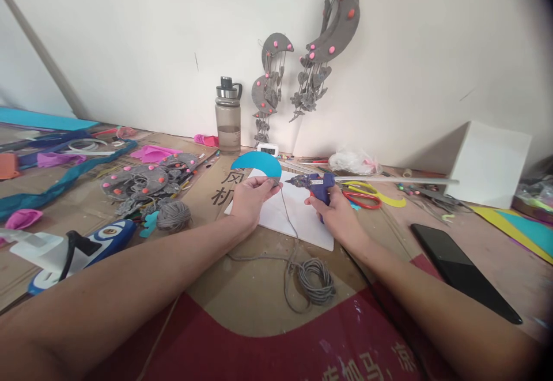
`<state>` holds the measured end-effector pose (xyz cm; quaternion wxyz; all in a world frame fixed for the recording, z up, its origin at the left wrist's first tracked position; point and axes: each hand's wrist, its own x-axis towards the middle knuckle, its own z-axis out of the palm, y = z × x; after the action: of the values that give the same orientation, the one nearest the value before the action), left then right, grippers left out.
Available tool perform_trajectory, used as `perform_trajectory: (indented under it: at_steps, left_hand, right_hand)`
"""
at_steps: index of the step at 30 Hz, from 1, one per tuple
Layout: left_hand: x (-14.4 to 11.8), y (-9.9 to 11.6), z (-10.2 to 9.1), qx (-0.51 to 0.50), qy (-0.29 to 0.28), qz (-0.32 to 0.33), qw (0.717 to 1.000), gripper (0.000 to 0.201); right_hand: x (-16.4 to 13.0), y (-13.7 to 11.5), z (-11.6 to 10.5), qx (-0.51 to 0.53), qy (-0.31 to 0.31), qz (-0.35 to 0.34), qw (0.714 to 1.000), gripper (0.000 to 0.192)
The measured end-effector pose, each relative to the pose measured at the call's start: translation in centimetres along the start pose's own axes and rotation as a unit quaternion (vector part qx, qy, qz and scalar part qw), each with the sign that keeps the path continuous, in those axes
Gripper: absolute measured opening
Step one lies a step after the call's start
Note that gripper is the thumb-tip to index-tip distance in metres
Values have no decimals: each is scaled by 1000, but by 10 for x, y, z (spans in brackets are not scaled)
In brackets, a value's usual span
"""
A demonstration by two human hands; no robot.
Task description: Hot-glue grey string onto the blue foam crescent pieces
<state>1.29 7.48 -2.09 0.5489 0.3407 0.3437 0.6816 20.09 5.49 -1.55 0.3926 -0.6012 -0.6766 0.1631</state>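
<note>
My left hand (254, 199) pinches a blue crescent (259, 163) by its lower right tip, over a white sheet (298, 225). Grey yarn (287, 215) hangs from those fingers and runs down to a coil of grey yarn (317, 281) on the cardboard. Wrapped round the handle of a dark blue glue gun (319, 183) is my right hand (339, 211). The gun's nozzle points left, close to the crescent's tip but apart from it. A long clear glue stick (397, 180) sticks out of its back.
Grey crescent hangings (341, 29) hang on the wall. A bottle (228, 119) stands at the back. Scissors (363, 195) lie behind my right hand, a black phone (462, 271) at right. A yarn ball (173, 215), grey crescents (138, 182) and a blue-white tool (95, 248) lie left.
</note>
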Motion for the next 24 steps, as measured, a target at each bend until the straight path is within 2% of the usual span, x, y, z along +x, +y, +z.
perform_trajectory:
  at_steps: [2,5,8,11,16,24]
  left_hand:
    - [0,0,0,1,-1,-4,1000,17]
    - [-1,0,0,-1,-4,-11,1000,16]
    - [-2,0,1,-1,-7,-16,1000,15]
    - [-2,1,2,2,-4,-15,1000,17]
    - [-4,0,3,10,-4,4,1000,19]
    - [-5,0,3,16,-20,8,1000,18]
  right_hand:
    - [6,1,-3,-42,-40,40,998,27]
    - [12,2,-4,-114,-64,65,989,26]
    - [13,3,-2,-205,-58,81,974,34]
    - [12,7,2,-265,-22,101,959,46]
    - [11,12,5,-279,30,127,951,53]
    - [19,13,-1,-297,-45,140,943,58]
